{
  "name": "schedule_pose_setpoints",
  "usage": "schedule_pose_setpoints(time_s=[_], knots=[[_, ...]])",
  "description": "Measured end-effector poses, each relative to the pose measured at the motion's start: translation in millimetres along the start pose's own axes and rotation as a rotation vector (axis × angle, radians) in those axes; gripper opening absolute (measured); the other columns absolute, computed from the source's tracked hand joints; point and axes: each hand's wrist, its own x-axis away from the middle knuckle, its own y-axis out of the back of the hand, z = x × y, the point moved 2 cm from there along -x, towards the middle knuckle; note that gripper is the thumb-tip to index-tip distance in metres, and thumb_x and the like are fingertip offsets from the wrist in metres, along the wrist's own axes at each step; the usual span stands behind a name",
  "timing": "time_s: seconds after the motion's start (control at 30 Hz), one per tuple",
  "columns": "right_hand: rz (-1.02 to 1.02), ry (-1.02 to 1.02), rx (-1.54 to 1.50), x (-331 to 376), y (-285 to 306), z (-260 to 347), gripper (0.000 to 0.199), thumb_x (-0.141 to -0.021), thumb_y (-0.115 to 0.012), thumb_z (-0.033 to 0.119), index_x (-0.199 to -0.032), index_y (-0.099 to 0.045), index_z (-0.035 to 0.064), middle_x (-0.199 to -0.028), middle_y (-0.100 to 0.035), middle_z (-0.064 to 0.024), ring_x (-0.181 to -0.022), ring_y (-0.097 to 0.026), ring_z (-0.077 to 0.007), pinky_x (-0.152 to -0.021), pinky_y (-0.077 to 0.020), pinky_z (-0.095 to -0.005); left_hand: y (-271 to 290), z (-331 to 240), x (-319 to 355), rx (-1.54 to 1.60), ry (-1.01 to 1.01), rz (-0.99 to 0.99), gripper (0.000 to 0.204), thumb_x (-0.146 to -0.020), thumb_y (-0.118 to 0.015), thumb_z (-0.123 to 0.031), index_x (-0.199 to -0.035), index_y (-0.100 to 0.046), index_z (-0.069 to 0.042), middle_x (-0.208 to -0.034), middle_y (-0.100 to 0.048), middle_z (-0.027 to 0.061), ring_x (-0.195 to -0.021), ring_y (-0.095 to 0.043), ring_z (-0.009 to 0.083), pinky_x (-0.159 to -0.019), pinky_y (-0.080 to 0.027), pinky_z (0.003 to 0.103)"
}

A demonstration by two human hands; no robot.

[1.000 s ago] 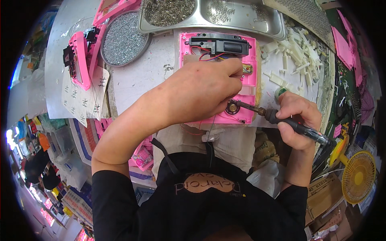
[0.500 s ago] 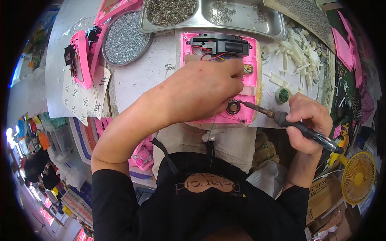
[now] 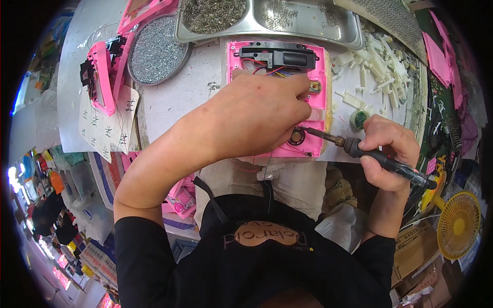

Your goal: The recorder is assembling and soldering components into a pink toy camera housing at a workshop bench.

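Observation:
A pink plastic housing (image 3: 318, 77) lies open on the white bench in front of me, with a black module (image 3: 277, 55) and red, blue and black wires at its far end. My left hand (image 3: 257, 115) rests on the housing with fingers bent, pinching something thin near the wires; what it pinches is hidden. My right hand (image 3: 387, 151) grips a black-handled soldering iron (image 3: 359, 149). Its tip touches a small round speaker part (image 3: 296, 136) at the housing's near edge.
A round tray of small screws (image 3: 154, 49) and a steel tray of metal bits (image 3: 267, 18) stand at the back. White plastic scraps (image 3: 375, 66) lie to the right, beside a solder spool (image 3: 359, 119). More pink housings (image 3: 102, 77) sit left. A yellow fan (image 3: 457, 226) is at lower right.
My right hand has drawn slightly back and to the right with the soldering iron, its tip staying at the round part. My left hand has hardly moved.

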Motion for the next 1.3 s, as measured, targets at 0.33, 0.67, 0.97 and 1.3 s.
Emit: schedule_pose_setpoints(time_s=[0.33, 0.67, 0.97, 1.3], knots=[[0.014, -0.020, 0.002, -1, -1, -1, 0.023, -0.071, -0.077, 0.011, -0.088, -0.068, 0.0003, -0.067, -0.058, -0.0044, -0.055, -0.048, -0.0149, -0.052, -0.0356, -0.0288, 1, -3, -3, -0.046, -0.002, 0.043, 0.009, -0.083, -0.071, -0.011, -0.090, -0.066, -0.007, -0.104, -0.063, 0.0099, -0.087, -0.067, 0.0325, -0.070, -0.054, 0.044], [0.051, -0.034, 0.072, -5, -1, 5, 0.022, -0.069, -0.078, 0.010, -0.087, -0.069, 0.0013, -0.066, -0.056, -0.0039, -0.054, -0.049, -0.0148, -0.052, -0.0356, -0.0290, 2, -9, -8, -0.080, -0.002, 0.088, 0.013, -0.080, -0.071, -0.009, -0.092, -0.067, -0.006, -0.108, -0.063, 0.0107, -0.089, -0.068, 0.0327, -0.072, -0.054, 0.045], [-0.032, -0.006, 0.076, 6, 6, 18, 0.023, -0.070, -0.078, 0.011, -0.089, -0.068, 0.0012, -0.066, -0.052, -0.0044, -0.057, -0.048, -0.0174, -0.055, -0.0345, -0.0308, 2, -8, -4, -0.085, 0.014, 0.082, 0.010, -0.081, -0.069, -0.008, -0.091, -0.068, -0.006, -0.108, -0.064, 0.0106, -0.089, -0.068, 0.0332, -0.072, -0.054, 0.045], [-1.093, -0.080, 0.154, 207, 127, 69, 0.013, -0.090, -0.063, 0.009, -0.095, -0.055, 0.0009, -0.087, -0.055, -0.0080, -0.086, -0.056, -0.0189, -0.084, -0.0483, -0.0380, 9, -9, -5, -0.049, 0.001, 0.104, 0.013, -0.076, -0.069, -0.006, -0.088, -0.063, -0.005, -0.094, -0.059, 0.0114, -0.080, -0.063, 0.0346, -0.068, -0.051, 0.045]])
